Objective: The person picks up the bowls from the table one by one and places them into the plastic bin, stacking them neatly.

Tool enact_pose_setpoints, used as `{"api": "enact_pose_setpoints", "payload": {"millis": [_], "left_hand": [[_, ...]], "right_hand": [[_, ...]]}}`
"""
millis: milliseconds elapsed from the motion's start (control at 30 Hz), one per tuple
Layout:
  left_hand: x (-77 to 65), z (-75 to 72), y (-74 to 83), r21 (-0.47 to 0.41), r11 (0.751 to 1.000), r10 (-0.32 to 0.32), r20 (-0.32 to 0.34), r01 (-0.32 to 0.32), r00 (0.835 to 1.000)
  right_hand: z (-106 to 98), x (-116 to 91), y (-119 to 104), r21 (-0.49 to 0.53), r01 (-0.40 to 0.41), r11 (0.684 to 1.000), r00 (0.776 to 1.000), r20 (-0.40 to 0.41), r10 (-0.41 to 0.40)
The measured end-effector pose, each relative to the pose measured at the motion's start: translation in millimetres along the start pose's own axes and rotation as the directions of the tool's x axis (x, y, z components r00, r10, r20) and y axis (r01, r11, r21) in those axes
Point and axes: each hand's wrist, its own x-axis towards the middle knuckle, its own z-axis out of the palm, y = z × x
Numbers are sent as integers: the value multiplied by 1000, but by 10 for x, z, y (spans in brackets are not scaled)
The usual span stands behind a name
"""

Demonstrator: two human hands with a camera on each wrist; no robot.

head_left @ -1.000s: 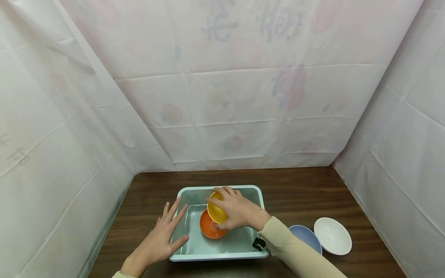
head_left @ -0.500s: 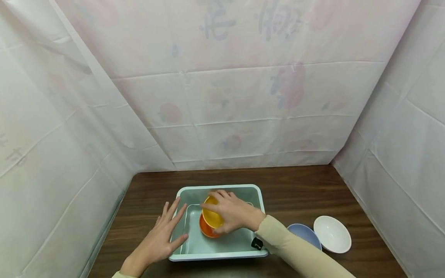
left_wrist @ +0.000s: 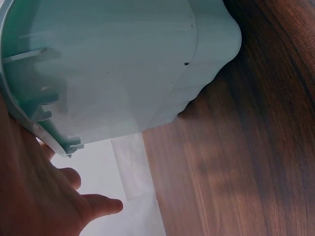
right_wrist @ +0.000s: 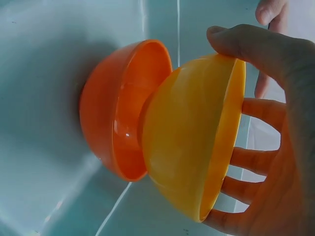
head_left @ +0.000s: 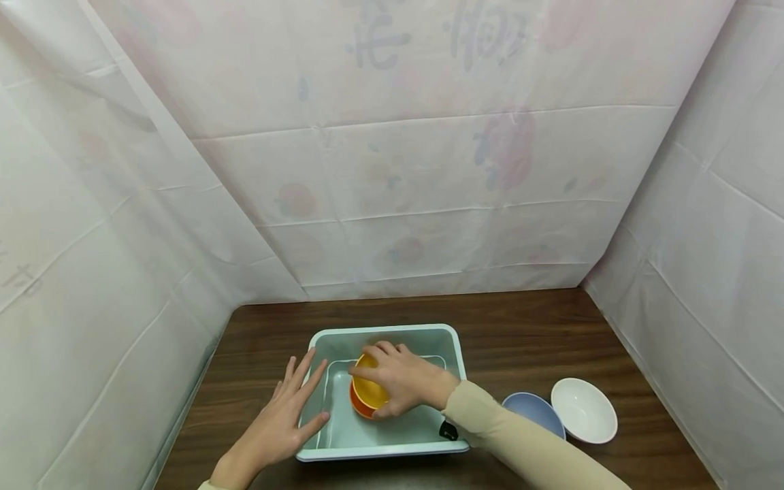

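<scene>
A yellow bowl is in my right hand, with the thumb and fingers gripping its rim. Its base reaches into the mouth of an orange bowl, which rests on the floor of a pale green basin. Most of the orange bowl is covered by the yellow one in the head view. My left hand is spread with straight fingers at the basin's left rim. The left wrist view shows that hand against the rim, beside the basin's outer wall.
To the right of the basin lie a blue bowl and a white bowl, close together on the dark wooden table. A small black object shows at the basin's front right corner. White sheets hang around the table's back and sides.
My right hand has moved slightly left and down with the yellow bowl, covering more of the orange bowl. The left hand has stayed almost still.
</scene>
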Motion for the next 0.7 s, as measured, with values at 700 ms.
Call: {"api": "enact_pose_setpoints", "payload": {"millis": [700], "left_hand": [[4, 14, -28, 1, 1000, 7, 5, -7, 1000]], "right_hand": [[74, 154, -74, -73, 10, 997, 994, 106, -3]]}}
